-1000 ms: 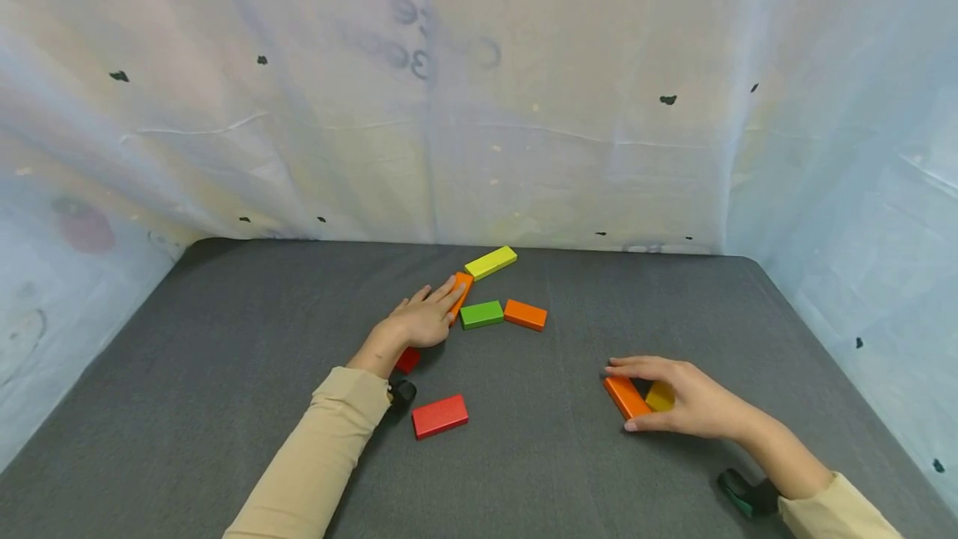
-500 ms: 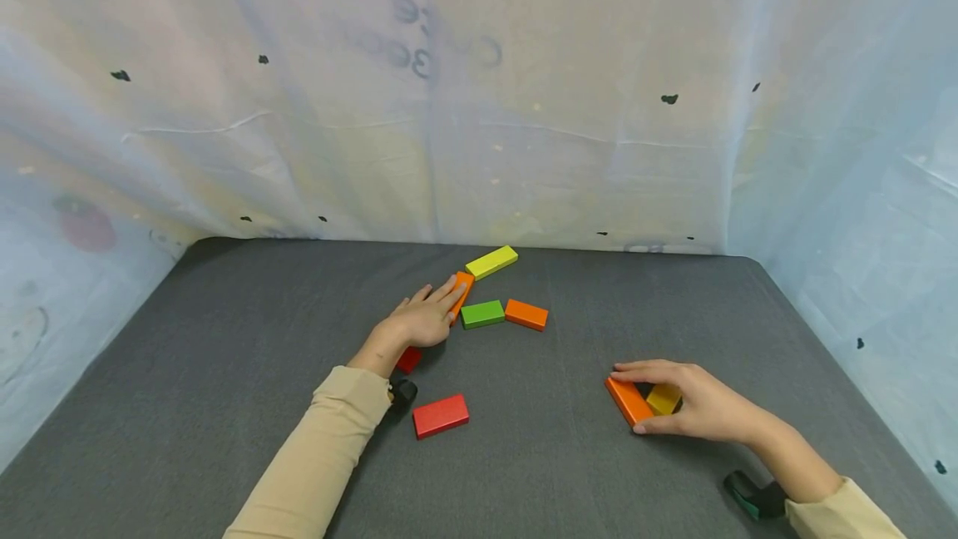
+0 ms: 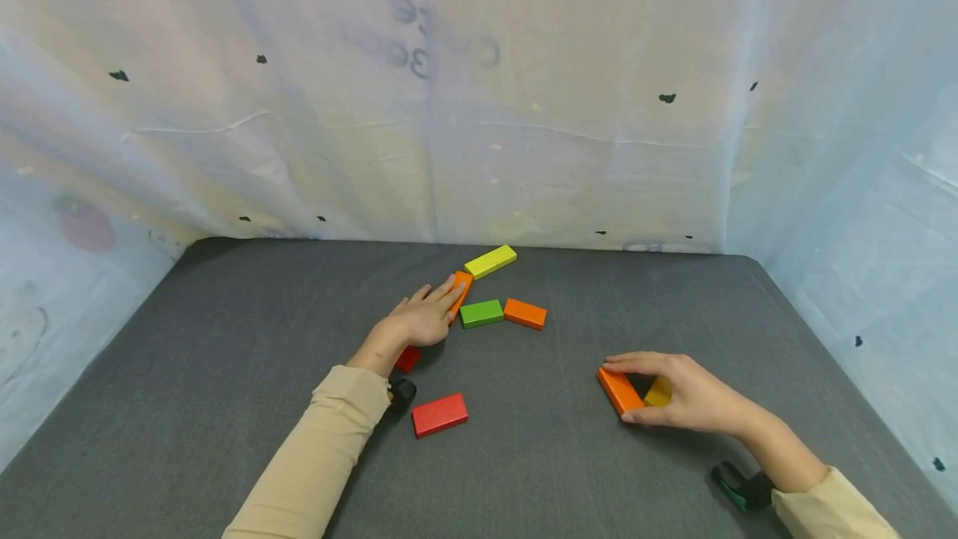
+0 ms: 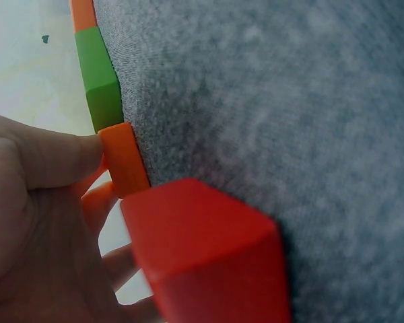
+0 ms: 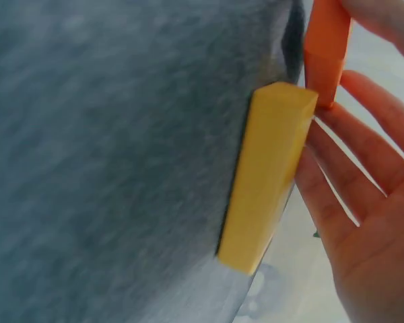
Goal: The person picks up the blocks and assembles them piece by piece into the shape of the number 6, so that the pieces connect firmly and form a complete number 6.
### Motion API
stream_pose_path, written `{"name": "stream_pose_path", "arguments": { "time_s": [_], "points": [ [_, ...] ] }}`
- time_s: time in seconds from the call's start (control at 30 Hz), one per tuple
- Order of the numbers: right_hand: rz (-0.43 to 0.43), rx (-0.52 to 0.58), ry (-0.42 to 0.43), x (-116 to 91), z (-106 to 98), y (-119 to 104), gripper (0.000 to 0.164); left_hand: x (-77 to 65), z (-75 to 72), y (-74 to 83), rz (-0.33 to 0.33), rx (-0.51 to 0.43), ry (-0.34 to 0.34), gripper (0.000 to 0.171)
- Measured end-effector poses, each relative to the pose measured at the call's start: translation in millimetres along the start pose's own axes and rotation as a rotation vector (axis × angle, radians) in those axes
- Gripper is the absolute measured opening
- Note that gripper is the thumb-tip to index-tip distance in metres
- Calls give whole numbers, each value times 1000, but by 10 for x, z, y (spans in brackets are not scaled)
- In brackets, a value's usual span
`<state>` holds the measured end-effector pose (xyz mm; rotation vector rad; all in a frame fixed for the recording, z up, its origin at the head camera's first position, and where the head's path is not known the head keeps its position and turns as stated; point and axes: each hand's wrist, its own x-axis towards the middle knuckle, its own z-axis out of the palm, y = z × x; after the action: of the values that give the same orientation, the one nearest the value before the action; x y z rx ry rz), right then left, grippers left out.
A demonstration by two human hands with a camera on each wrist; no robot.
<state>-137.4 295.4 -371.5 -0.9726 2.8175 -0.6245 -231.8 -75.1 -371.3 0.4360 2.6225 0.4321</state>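
My left hand [image 3: 423,323] pinches an orange block [image 3: 463,285] between thumb and fingers, on the grey cloth. A yellow block [image 3: 491,262] lies at that block's far end, and a green block [image 3: 481,314] is beside it. Under the left wrist a red block [image 3: 407,359] is partly hidden. On the right side, my right hand [image 3: 692,395] grips another orange block [image 3: 620,391] by its two ends, with thumb and fingertips. A darker yellow block [image 5: 269,178] lies on the cloth inside that hand's curve; the hand covers part of it in the head view.
Another orange block [image 3: 525,314] meets the green block's right end. A second red block [image 3: 439,415] lies alone nearer to me, between the arms. The grey tabletop [image 3: 524,472] ends at a pale plastic curtain [image 3: 569,106] at the back and sides.
My right hand has shifted slightly left and away from me, carrying its orange block along. The left hand and the blocks around it look unmoved.
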Motion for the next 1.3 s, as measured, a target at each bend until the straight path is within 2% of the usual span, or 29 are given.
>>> {"name": "stream_pose_path", "arguments": {
  "time_s": [0.37,0.8,1.17,1.3],
  "points": [
    [32,20,82,207,62,-76,59,0,-9,0,4,12,-5,55],
    [67,98,107,433,140,-190,55,4,1,-6,3,-5,0,55],
    [170,108,134,606,220,-340,55,-11,3,-9,0,-7,5,55],
    [175,96,151,654,252,-375,54,-8,4,-13,3,-15,7,55]
  ]
}}
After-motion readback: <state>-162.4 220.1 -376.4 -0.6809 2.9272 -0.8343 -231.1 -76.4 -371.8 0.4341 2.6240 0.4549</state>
